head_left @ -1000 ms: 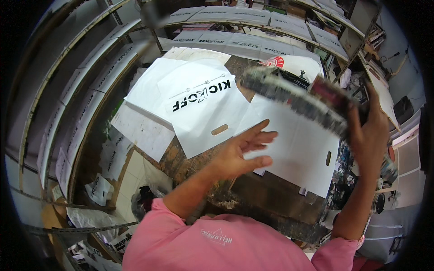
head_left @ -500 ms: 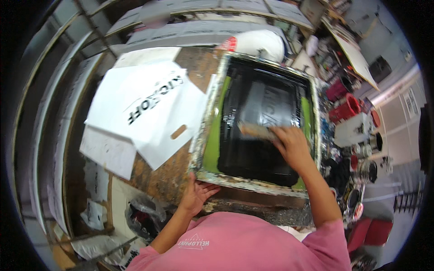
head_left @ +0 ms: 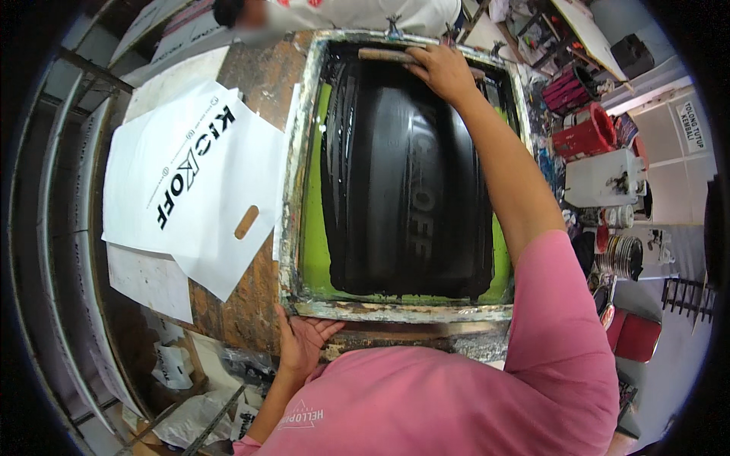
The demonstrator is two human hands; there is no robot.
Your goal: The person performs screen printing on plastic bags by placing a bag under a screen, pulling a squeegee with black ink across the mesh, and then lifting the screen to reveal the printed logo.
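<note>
A screen-printing frame (head_left: 403, 310) with worn, paint-spattered edges lies on the wooden table. Inside it, black ink (head_left: 372, 152) covers most of the green screen (head_left: 315, 258), and large lettering shows faintly through. At the far end of the screen, my right hand (head_left: 447, 74) grips the wooden handle of a squeegee (head_left: 380, 55); its blade is hidden. My left hand (head_left: 306, 343) rests against the frame's near left corner, open, fingers stretched out along the near edge. To the left lies a white plastic bag (head_left: 137, 182) with black print and an oval handle hole.
Hinge clamps (head_left: 393, 27) stand along the frame's far edge. A person in white (head_left: 357, 17) is beyond the table. Red buckets (head_left: 582, 137), a whitish container (head_left: 601, 178) and cans (head_left: 620, 254) crowd the right side. Metal racks (head_left: 49, 190) rise at the left.
My right hand has pushed the squeegee from the middle of the screen to its far end. My left hand stays at the near left corner. The view has shifted.
</note>
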